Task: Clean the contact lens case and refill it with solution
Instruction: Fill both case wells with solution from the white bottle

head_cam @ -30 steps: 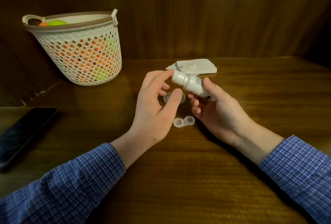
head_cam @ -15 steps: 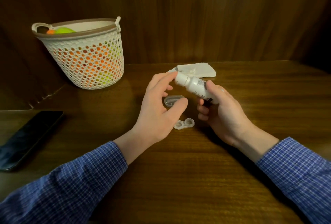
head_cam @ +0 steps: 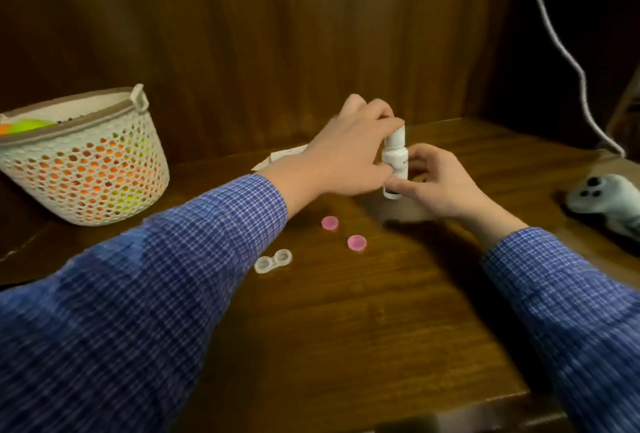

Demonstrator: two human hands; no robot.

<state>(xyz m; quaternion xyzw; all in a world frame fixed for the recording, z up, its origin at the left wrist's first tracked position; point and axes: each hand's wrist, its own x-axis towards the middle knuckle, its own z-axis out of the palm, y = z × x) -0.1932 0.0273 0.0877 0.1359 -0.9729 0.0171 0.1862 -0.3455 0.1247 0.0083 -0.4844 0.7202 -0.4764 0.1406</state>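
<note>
One broad dark wooden table (head_cam: 363, 328) takes up most of the view, backed by a dark wood-panelled wall (head_cam: 259, 34). Two arms in blue checked sleeves (head_cam: 145, 294) reach forward across it. At the far left stands a white perforated plastic basket (head_cam: 86, 169) with a brown rim, orange and yellow-green things showing through its holes. A white cord (head_cam: 568, 54) hangs down at the upper right, and below it, at the table's right edge, lies a pale grey object with dark round spots (head_cam: 602, 197); what it is cannot be told. A white folded tissue (head_cam: 277, 158) lies near the wall, partly hidden behind the left hand (head_cam: 349, 152). That hand reaches over and its fingers curl round the top of a small white plastic solution bottle (head_cam: 394, 162), which stands upright above the table between both hands. The right hand (head_cam: 436, 183) grips the bottle's lower part, thumb and fingers pinching its base. Nearer the viewer, well apart from the bottle, a clear double-well contact lens case (head_cam: 273, 261) lies uncapped on the wood. Between it and the hands lie two small round pink caps (head_cam: 343, 233), apart from each other and from the case.
</note>
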